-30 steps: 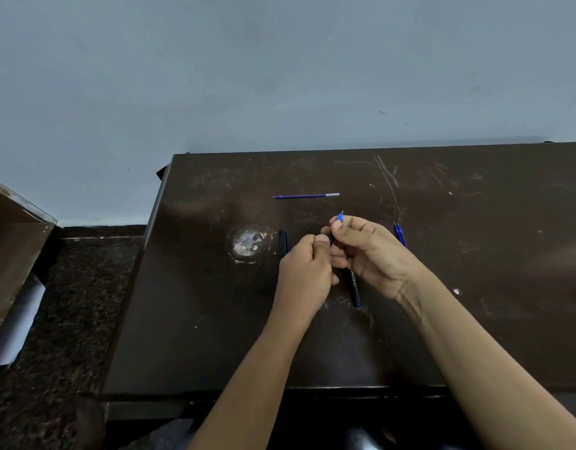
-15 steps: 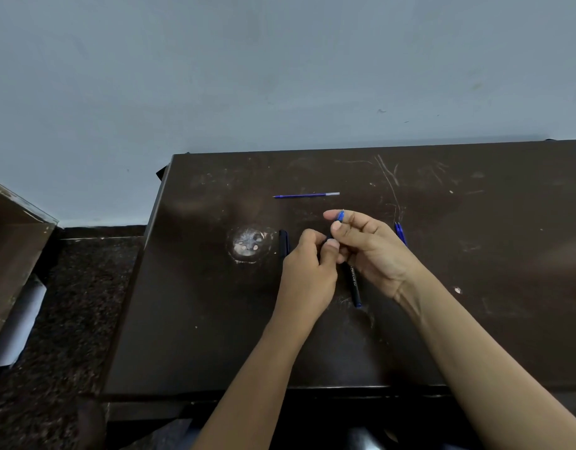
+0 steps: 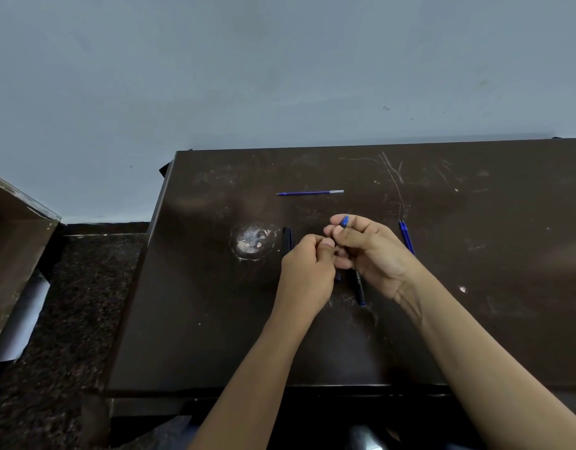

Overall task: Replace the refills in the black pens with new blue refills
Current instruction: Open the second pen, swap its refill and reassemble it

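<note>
My right hand (image 3: 374,254) grips the slim black plastic pen (image 3: 359,289), its long axis pointing away from the dark tabletop's (image 3: 215,319) near edge. My left hand (image 3: 307,264), curled, meets it from the left; whether it grips, I cannot tell. Beyond, a thin blue refill (image 3: 309,192) lies crosswise.

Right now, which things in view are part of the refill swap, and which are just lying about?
Job in hand:
black pen held in right hand
second black pen, partly behind left hand
single blue refill, far side
blue refills, right side

Lying about:
wooden board and pale roll, left of the table
</note>
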